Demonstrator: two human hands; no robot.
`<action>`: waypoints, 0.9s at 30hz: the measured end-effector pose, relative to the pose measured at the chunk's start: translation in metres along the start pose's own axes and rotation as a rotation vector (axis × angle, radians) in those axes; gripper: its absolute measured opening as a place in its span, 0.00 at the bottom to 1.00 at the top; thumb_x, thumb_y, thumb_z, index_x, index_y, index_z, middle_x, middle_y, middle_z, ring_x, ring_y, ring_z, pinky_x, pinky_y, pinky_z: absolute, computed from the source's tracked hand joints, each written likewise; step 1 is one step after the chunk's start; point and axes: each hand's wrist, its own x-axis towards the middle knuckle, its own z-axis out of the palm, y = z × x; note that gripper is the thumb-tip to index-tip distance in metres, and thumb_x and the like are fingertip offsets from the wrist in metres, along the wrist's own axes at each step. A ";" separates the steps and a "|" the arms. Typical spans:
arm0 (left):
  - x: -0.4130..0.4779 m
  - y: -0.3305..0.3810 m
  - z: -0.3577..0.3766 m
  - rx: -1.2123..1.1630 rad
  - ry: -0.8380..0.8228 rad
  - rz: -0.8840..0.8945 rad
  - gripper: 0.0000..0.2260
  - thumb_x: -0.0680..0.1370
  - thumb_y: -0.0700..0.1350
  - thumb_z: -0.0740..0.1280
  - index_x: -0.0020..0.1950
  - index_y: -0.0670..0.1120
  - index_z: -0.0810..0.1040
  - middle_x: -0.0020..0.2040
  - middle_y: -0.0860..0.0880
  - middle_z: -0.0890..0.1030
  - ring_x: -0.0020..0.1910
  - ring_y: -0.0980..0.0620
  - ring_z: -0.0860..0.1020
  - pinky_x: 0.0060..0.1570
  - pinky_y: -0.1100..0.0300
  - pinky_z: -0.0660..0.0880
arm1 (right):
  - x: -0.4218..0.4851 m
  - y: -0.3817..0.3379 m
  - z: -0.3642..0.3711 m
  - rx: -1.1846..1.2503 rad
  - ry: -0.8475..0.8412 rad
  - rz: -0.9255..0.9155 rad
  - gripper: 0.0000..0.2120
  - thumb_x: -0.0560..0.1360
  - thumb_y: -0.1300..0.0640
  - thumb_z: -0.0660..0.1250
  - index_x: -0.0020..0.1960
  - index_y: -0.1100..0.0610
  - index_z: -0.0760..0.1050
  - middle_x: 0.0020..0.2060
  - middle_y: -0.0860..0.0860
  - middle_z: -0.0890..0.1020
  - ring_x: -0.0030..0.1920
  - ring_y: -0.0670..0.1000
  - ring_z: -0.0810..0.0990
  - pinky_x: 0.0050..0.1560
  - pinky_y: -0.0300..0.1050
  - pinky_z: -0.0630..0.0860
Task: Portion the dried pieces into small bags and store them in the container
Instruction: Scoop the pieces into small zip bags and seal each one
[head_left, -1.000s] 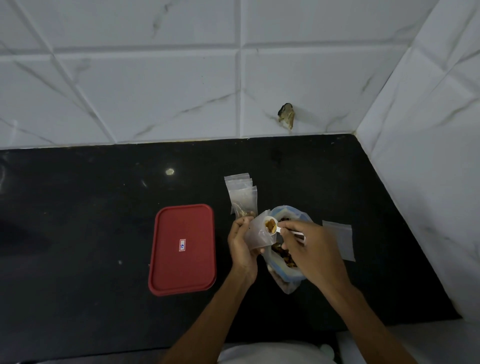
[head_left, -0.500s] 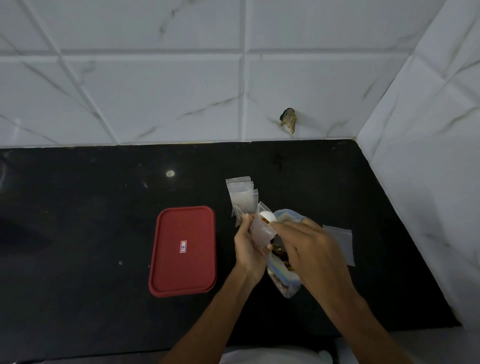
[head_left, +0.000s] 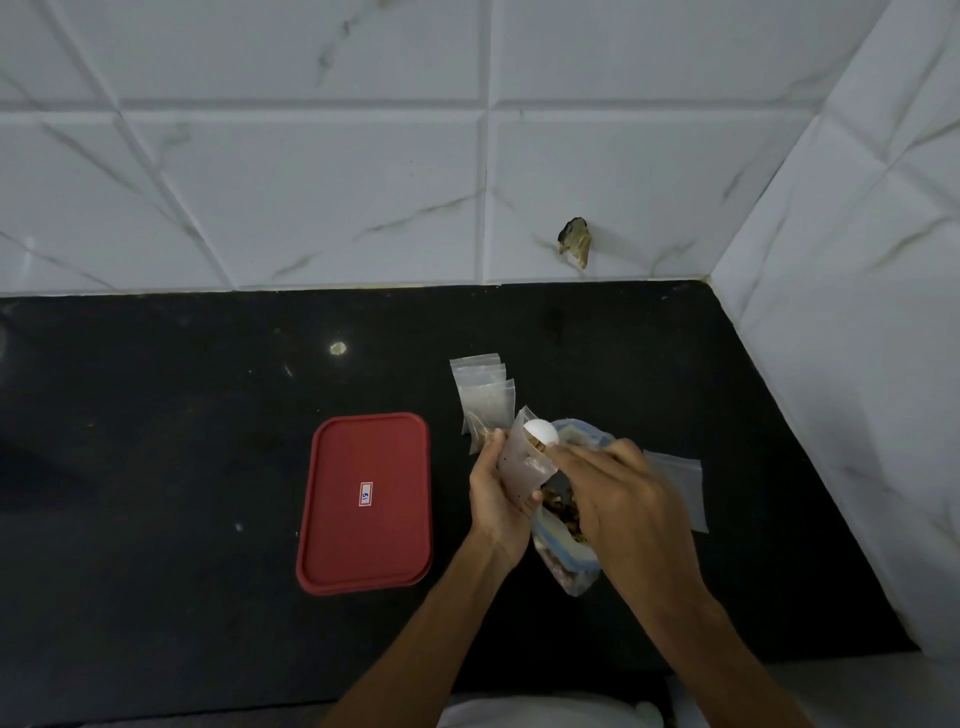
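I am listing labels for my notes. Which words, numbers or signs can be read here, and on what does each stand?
"61": blue marks, turned sideways, on the white sticker on the red lid; too small to be sure.
No other text can be read; the small bags show no print.

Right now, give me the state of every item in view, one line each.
small bag: mouth open, gripped by the left hand.
white spoon: tipped bowl-down into the small bag's mouth, held by the right hand.
large bag: open, dried pieces inside, lying on the counter.
red container: lid on, closed.
stacked small bags: lying beyond the hands, a few pieces visible in the nearest.
spare bag: flat on the counter, looks empty.
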 end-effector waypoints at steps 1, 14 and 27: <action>0.001 0.000 -0.001 -0.002 0.001 0.006 0.27 0.80 0.57 0.66 0.70 0.38 0.76 0.52 0.41 0.83 0.42 0.50 0.81 0.26 0.65 0.74 | 0.000 0.002 0.001 -0.020 0.025 0.003 0.23 0.50 0.56 0.83 0.44 0.59 0.85 0.40 0.51 0.86 0.38 0.48 0.83 0.39 0.41 0.81; -0.007 -0.001 0.007 -0.082 -0.084 -0.036 0.21 0.81 0.53 0.64 0.65 0.39 0.78 0.47 0.42 0.82 0.32 0.53 0.79 0.23 0.66 0.73 | -0.002 0.004 0.004 0.220 0.322 0.135 0.09 0.71 0.59 0.70 0.48 0.62 0.84 0.40 0.52 0.85 0.40 0.43 0.79 0.37 0.42 0.81; -0.010 0.009 0.016 -0.088 -0.063 -0.071 0.12 0.83 0.48 0.61 0.50 0.41 0.78 0.39 0.45 0.80 0.27 0.56 0.79 0.16 0.70 0.68 | -0.007 0.006 -0.015 0.351 0.408 0.190 0.06 0.72 0.66 0.73 0.48 0.60 0.83 0.35 0.32 0.68 0.35 0.34 0.71 0.36 0.28 0.72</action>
